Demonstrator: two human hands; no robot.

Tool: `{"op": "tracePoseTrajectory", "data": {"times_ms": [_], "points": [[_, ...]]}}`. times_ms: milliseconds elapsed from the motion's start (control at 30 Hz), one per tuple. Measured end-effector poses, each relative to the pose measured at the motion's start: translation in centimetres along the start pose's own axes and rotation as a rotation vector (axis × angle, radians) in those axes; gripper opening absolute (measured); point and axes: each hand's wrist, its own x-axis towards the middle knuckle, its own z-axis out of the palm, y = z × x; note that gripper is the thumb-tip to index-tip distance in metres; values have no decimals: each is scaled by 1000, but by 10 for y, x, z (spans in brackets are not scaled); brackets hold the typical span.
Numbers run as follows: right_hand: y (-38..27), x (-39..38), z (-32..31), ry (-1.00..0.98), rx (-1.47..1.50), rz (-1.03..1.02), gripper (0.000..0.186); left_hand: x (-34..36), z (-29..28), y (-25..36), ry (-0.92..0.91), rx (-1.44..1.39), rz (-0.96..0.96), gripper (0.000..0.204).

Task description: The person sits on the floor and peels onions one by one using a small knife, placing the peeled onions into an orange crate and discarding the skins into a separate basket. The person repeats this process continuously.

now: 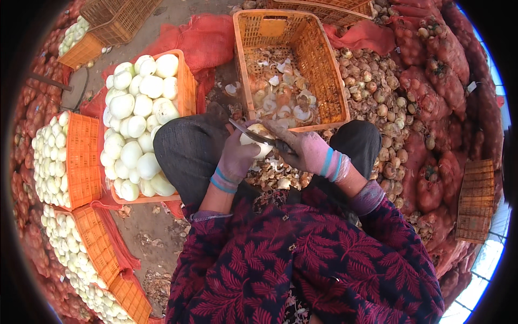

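Onion [263, 149] clasped in left hand [237, 155], partly hidden by knife [261, 138] gripped in right hand [306, 151].

Produce store and peeling station by its look, onions throughout. Red mesh sacks [423, 97] banked on both sides, bulbs showing through. Unpeeled onions [380, 97] heaped at right. Ahead, an orange crate [326, 75] with skins and scraps. At left, more plastic crates [83, 162] filled with peeled onions [132, 154]. Dirty grey floor [141, 221] (concrete or packed earth, can't tell). Knife [256, 135] against a pale onion [263, 150]: hand work.
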Motion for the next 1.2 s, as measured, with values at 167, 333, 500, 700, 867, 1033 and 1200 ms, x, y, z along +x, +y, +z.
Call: {"op": "tracePoseTrajectory", "data": {"times_ms": [167, 333, 500, 700, 867, 1033, 1200], "points": [[36, 7, 13, 87, 220, 106, 77, -3, 0, -3, -57, 8, -3, 79], [13, -4, -5, 123, 345, 289, 76, 2, 3, 2, -46, -46, 7, 82], [-11, -18, -9, -10, 21, 56, 86, 2, 8, 5, 64, 156, -12, 84], [24, -14, -2, -73, 69, 114, 80, -5, 4, 2, -97, 350, -41, 81], [24, -25, -1, 46, 280, 239, 76, -5, 10, 1, -5, 265, 23, 77], [-1, -31, -5, -75, 27, 82, 94, -1, 5, 2, -35, 343, -33, 79], [3, -14, -5, -164, 27, 151, 84, 0, -6, -16, -40, 132, -25, 66]]}}
